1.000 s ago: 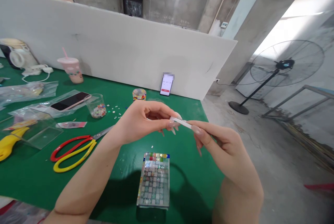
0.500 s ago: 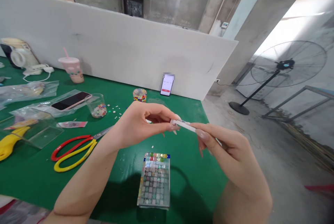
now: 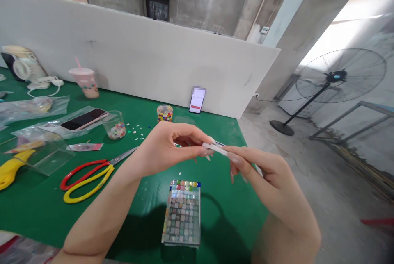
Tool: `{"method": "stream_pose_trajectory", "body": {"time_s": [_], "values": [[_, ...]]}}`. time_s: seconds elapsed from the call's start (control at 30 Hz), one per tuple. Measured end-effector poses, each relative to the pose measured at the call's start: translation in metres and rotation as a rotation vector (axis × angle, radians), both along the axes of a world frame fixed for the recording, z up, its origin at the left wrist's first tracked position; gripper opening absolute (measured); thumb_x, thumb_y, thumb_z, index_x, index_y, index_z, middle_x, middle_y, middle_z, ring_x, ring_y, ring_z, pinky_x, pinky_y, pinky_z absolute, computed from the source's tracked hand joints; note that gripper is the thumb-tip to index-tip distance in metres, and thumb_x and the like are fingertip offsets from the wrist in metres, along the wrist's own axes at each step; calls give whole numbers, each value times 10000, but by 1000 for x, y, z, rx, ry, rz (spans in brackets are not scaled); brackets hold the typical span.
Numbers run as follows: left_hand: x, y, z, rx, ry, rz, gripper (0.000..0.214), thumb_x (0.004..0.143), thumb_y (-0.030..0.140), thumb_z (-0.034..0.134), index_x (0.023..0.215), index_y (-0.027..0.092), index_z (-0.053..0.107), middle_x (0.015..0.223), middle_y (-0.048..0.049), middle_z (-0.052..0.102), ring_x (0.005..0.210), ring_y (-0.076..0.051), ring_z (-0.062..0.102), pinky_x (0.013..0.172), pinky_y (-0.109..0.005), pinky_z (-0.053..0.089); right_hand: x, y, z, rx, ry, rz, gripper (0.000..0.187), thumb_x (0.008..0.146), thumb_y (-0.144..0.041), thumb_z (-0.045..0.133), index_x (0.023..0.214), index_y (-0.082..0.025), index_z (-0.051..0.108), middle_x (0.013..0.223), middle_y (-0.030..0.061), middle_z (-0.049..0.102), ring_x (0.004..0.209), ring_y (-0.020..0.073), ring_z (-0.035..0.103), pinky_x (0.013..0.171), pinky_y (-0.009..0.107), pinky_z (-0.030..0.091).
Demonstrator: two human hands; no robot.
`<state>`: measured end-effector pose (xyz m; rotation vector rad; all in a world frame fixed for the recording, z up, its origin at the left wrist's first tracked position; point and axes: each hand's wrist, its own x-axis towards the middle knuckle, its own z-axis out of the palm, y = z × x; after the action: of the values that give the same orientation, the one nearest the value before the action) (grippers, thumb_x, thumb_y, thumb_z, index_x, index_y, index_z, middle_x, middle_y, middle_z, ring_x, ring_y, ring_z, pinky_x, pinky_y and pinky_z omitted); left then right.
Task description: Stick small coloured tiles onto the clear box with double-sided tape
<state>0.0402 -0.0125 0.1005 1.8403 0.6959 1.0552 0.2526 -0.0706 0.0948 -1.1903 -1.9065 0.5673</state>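
My left hand [image 3: 168,145] and my right hand [image 3: 261,169] meet above the green table [image 3: 227,210]. Between their fingertips they pinch a thin white strip [image 3: 215,148], the left hand at its left end and the right hand at its right end. Below the hands a clear block covered with small coloured mosaic tiles [image 3: 182,211] lies flat on the table. A few loose tiles [image 3: 179,173] lie just above it.
Red-and-yellow scissors [image 3: 88,175] lie left of the block. Further left are a clear plastic box [image 3: 40,153], a yellow tool [image 3: 10,165], a small cup of tiles [image 3: 114,125], a phone on plastic bags [image 3: 83,119] and a pink drink cup [image 3: 84,81]. A tile-covered jar [image 3: 164,113] and an upright phone [image 3: 197,100] stand by the white partition. A floor fan [image 3: 335,79] stands right.
Both hands with the white strip have sunk slightly and shifted a little right; the grip is unchanged.
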Motion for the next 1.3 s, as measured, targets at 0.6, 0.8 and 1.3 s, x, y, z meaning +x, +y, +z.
{"method": "stream_pose_trajectory", "body": {"time_s": [0.6, 0.8, 1.3], "values": [[5, -2, 0, -76, -45, 10, 67, 782, 118, 734, 801, 172, 770, 716, 20, 760, 652, -78, 711, 623, -80, 580, -1, 0, 1, 6, -33, -17, 255, 955, -266, 528, 1098, -319, 732, 595, -54, 610, 568, 89, 561, 576, 209, 435], [6, 1, -3, -64, -104, 22, 74, 792, 124, 724, 795, 184, 765, 713, 11, 753, 643, -95, 709, 628, -126, 604, -3, 2, 0, 6, -28, -39, 253, 956, -277, 528, 1105, -322, 729, 605, -55, 616, 569, 87, 562, 566, 208, 434], [14, 1, -8, -119, -255, 22, 205, 772, 92, 716, 944, 204, 726, 563, 72, 616, 490, -49, 607, 505, -111, 537, -10, 1, -3, 103, -31, -45, 242, 955, -255, 527, 1087, -295, 725, 583, -64, 600, 550, 77, 547, 547, 180, 446]]}}
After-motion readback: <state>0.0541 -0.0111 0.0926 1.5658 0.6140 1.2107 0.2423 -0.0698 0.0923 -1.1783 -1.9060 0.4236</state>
